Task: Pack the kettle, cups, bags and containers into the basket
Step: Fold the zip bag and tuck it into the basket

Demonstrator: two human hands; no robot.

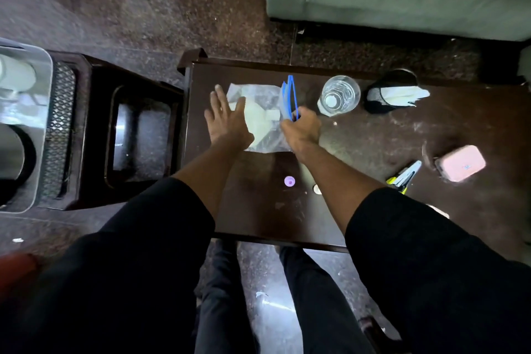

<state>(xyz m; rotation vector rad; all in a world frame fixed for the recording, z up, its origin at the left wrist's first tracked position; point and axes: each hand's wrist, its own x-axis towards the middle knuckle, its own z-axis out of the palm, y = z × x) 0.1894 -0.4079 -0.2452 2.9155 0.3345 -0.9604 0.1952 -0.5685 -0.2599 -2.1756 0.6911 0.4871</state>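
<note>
Your left hand point(227, 121) lies flat with fingers spread on the clear bag point(258, 115), pinning it down on the table point(373, 138); your right hand point(301, 129) pinches its blue zip strip point(290, 95), likely to seal it; left of the table waits the basket point(43, 135).

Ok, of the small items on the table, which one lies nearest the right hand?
The clear glass, just right of the right hand; the pink case lies farther off.
</note>
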